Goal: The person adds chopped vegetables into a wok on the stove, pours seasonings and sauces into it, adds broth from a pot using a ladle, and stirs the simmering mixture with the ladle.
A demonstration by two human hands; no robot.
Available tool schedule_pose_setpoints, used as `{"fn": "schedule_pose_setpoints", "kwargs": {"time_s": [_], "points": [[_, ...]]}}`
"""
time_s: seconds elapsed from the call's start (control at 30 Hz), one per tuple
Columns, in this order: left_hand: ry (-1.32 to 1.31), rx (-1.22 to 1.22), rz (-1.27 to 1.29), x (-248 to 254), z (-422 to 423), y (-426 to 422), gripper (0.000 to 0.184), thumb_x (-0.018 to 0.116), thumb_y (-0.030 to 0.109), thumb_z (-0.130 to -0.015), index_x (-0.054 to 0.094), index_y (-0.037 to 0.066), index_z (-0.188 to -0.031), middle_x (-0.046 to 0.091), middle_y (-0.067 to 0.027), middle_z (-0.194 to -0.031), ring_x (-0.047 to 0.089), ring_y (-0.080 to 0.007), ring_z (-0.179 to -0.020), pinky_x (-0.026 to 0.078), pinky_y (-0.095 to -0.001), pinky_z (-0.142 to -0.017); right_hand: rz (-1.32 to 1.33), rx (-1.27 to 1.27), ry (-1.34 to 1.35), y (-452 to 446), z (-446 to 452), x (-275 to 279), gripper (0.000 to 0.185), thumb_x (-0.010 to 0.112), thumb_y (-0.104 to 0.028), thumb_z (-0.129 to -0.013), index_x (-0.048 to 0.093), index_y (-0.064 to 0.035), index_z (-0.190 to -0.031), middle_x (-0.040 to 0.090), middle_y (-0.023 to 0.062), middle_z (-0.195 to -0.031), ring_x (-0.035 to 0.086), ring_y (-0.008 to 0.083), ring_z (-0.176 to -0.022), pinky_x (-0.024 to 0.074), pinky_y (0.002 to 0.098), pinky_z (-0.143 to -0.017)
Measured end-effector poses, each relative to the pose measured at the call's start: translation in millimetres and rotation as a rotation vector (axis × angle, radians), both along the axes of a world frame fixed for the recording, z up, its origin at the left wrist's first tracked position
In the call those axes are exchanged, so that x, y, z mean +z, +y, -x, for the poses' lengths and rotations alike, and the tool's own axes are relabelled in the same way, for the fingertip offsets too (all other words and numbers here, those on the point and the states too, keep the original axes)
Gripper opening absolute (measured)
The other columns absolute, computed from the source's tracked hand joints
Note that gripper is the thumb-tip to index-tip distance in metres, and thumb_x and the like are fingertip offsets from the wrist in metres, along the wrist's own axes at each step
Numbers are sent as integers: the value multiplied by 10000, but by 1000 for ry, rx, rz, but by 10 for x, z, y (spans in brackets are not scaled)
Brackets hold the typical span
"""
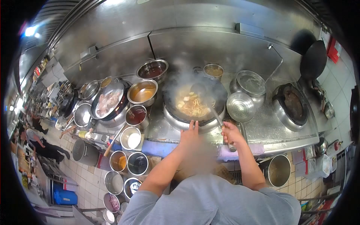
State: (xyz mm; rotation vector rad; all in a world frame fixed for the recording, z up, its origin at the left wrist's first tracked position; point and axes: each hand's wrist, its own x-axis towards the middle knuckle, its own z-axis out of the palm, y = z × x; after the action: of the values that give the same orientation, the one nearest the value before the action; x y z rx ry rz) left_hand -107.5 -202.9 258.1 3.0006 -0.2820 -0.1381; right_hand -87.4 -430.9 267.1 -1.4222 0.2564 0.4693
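Note:
Steam rises from a large dark wok [170, 107] on the middle burner, which holds noodles [197, 106] and pale chunks in broth. My right hand [231, 134] is wrapped round the handle of a ladle [215, 114], whose bowl end reaches into the wok. At the wok's near rim is my left hand [190, 131], its fingers apart and pointing up; whether they touch the rim I cannot tell. A perforated strainer [241, 107] lies to the right of the wok, its handle passing near my right hand.
Bowls of red sauce [136, 115] and orange liquid [143, 92] stand left of the wok. Further left a pan holds pale meat [109, 102]. A lidded pot [251, 83] and another wok [290, 105] are at right. A person [45, 144] stands at far left.

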Motion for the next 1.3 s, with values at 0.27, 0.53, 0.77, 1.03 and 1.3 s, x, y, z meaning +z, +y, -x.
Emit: {"fn": "schedule_pose_setpoints", "kwargs": {"time_s": [0.27,0.53,0.77,1.03,1.3], "points": [[-21,56,65,88,-27,-68,792,541,510,-835,308,13,-1406,299,-144,-1449,555,-307,-1110,380,-538,-933,87,-5,-110,396,-632,-217,516,494,-129,-927,296,-84,-1402,482,22,-720,410,96,-467,339,236,-382],[-11,81,117,10,35,-69,792,547,511,-829,303,41,-1417,242,-158,-1484,561,-322,-1105,407,-529,-912,-261,215,94,74,-268,97,490,523,-136,-923,338,-93,-1375,495,26,-724,442,88,-496,394,239,-421],[30,10,615,-412,715,104,678,625,316,-854,325,77,-1413,347,-186,-1421,584,-291,-1072,470,-366,-892,775,49,-615,-158,-360,-521,502,536,-166,-902,367,-89,-1369,582,131,-788,554,183,-531,449,331,-446],[317,354,704,-1758,1877,663,669,626,339,-845,349,75,-1394,537,-201,-1253,523,-321,-1160,435,-374,-946,50,115,-27,-41,28,-67,465,533,-119,-906,356,-135,-1336,501,35,-717,461,106,-471,354,255,-373],[749,435,217,-2966,3147,1620,625,510,490,-854,468,59,-1304,501,-220,-1284,500,-376,-1168,407,-414,-984,829,-150,-946,2,114,-737,424,498,-91,-908,374,-100,-1313,499,41,-701,484,118,-494,380,281,-389]]}}
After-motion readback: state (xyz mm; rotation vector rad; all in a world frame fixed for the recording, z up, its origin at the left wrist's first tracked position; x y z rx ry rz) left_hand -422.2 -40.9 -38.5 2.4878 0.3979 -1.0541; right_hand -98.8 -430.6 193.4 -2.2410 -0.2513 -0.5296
